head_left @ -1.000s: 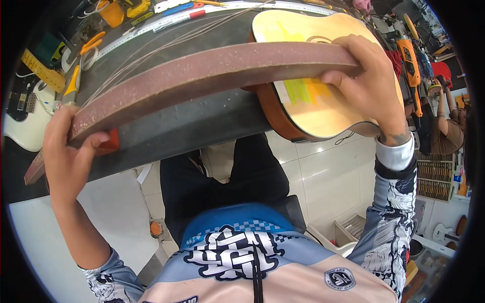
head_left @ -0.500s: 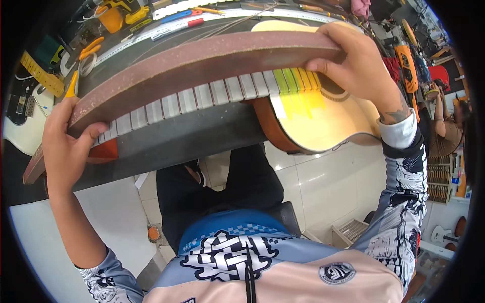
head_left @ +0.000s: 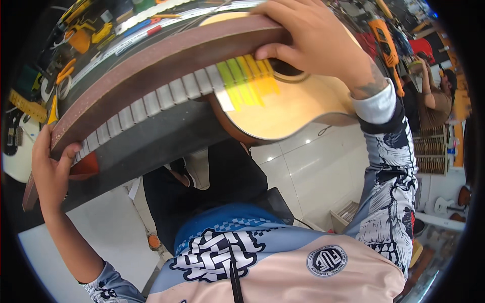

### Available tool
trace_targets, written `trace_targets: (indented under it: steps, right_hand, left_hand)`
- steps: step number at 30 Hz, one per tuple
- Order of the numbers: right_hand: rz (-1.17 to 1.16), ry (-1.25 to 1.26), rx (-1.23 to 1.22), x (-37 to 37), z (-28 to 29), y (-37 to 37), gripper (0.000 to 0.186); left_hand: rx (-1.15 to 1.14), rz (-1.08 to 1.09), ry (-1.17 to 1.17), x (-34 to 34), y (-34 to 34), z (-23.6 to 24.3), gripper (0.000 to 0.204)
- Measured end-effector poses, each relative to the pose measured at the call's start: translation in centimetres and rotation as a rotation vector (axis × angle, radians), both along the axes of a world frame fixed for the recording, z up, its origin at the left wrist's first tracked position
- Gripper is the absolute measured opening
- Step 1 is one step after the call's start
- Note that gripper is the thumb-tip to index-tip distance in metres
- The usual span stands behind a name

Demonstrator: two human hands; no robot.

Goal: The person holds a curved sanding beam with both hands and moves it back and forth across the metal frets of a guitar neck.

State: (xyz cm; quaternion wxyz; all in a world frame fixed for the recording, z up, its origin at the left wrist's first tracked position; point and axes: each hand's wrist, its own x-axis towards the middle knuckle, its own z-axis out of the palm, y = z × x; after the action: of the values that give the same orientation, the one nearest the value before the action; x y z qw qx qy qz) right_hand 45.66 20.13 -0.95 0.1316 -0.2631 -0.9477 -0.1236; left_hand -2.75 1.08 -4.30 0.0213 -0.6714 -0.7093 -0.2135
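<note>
A long bar with a gritty, reddish-brown face (head_left: 166, 60), like a fret-levelling beam, lies lengthwise along the neck of an acoustic guitar (head_left: 288, 108). Pale tape covers the fretboard (head_left: 146, 108) between the frets, turning green and yellow near the body. My left hand (head_left: 50, 166) grips the bar toward its far-left end, thumb on the near side beside the fretboard. My right hand (head_left: 313, 43) wraps the other end above the soundhole, its thumb close to the yellow tape (head_left: 252, 76). Below the left thumb, a reddish block (head_left: 85, 167) sits under the neck.
The guitar rests on a dark bench (head_left: 151, 146). Behind lie a steel ruler (head_left: 108, 55), a red-capped marker (head_left: 146, 35) and orange-handled pliers (head_left: 65, 70). An orange power tool (head_left: 385, 45) is at the right. Another person (head_left: 433, 101) works farther right.
The view has turned, so the guitar and bar appear farther left and more tilted. Both hands keep their grip on the bar, which seems slightly farther left along the neck.
</note>
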Motion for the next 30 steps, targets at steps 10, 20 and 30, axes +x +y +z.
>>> trace_targets:
  steps: [10, 20, 30]
  right_hand:
    - [-0.622, 0.644, 0.165, 15.0, -15.0, -11.9, 0.102]
    - [-0.614, 0.959, 0.054, 14.2, -19.2, -8.1, 0.1]
    - [-0.645, 0.835, 0.08, 14.1, -18.8, -5.5, 0.101]
  left_hand:
    - [0.106, -0.231, 0.189, -0.1, 0.4, 0.6, 0.077]
    - [-0.076, -0.091, 0.323, 3.0, 1.8, 2.8, 0.072]
    - [-0.159, -0.034, 0.328, 3.3, 2.2, 3.1, 0.076]
